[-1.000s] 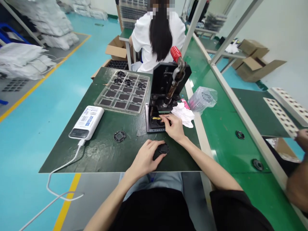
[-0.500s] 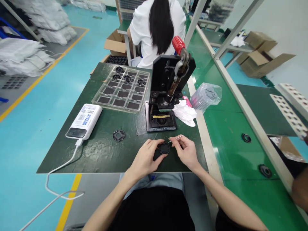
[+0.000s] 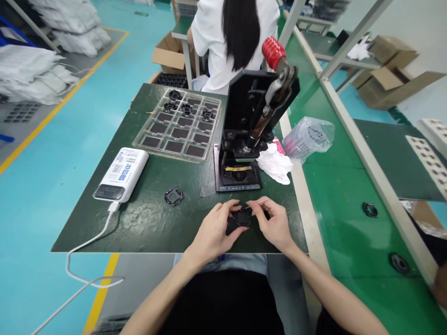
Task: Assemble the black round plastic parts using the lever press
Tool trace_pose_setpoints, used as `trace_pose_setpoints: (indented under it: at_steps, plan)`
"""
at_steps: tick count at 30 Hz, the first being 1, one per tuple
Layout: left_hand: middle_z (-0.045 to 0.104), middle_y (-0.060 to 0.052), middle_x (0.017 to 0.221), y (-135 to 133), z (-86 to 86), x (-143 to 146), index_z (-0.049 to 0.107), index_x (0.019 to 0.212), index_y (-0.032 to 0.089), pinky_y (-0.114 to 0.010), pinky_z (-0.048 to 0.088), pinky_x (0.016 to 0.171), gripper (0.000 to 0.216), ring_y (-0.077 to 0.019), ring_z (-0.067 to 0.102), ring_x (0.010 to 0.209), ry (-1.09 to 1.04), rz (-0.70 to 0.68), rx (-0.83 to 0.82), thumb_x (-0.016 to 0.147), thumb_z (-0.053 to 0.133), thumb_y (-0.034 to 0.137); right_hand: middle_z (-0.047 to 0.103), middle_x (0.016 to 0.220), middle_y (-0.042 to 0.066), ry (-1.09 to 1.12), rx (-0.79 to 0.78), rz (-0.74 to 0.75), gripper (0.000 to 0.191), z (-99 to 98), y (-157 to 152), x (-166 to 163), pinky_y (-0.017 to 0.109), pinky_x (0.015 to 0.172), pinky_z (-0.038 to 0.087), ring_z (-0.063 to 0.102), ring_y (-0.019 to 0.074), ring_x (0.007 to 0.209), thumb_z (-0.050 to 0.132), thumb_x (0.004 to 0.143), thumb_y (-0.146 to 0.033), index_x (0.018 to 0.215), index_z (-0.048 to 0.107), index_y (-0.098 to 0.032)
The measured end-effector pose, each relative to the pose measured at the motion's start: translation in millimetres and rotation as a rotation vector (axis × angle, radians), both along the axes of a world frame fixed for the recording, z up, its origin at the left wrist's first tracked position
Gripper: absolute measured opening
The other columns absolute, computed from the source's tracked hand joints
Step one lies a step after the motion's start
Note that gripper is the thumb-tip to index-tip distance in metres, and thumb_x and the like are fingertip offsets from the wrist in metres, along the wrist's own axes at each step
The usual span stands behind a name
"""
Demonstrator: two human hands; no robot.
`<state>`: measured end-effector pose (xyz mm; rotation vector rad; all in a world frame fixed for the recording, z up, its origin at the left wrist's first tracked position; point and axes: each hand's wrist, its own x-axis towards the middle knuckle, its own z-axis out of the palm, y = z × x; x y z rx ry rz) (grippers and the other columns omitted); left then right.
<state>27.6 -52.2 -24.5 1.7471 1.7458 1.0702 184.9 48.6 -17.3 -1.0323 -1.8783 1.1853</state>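
Observation:
My left hand (image 3: pixel 213 231) grips a small black round part (image 3: pixel 241 217) near the front edge of the dark green mat (image 3: pixel 146 218). My right hand (image 3: pixel 274 223) pinches a thin metal pin or tweezers (image 3: pixel 260 202) and touches its tip to the top of that part. Just behind both hands stands a black hand press (image 3: pixel 253 121) with a red-capped lever (image 3: pixel 273 52); its base fixture (image 3: pixel 239 176) holds a small yellow-marked piece. Another black ring part (image 3: pixel 173 196) lies on the mat to the left.
A clear tray (image 3: pixel 179 128) with a few black parts sits at the back left. A white power bank (image 3: pixel 120 173) with a cable lies at left. White tissue (image 3: pixel 275 164) and a plastic bag (image 3: pixel 309 136) lie right of the press. A person in white sits beyond. Black rings (image 3: pixel 370 209) lie on the green bench.
My right hand left the press fixture, came back to the front with the thin tool and now meets the black part that my left hand lifted slightly.

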Motion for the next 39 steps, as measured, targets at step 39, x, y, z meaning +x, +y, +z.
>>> trace_pose_setpoints:
  at_steps: [39]
  plan:
    - [0.076, -0.005, 0.109, 3.1, 1.8, 1.4, 0.045, 0.127, 0.023, -0.040, 0.060, 0.088, 0.062, -0.0265, 0.069, 0.108, -0.030, -0.002, -0.089, 0.080, 0.084, 0.025, 0.062, 0.069, 0.001, -0.100, 0.448, 0.150, 0.022, 3.0, -3.0, 6.2, 0.025, 0.057, 0.047, 0.058, 0.0127, 0.061, 0.055, 0.100, -0.015, 0.079, 0.060, -0.020]
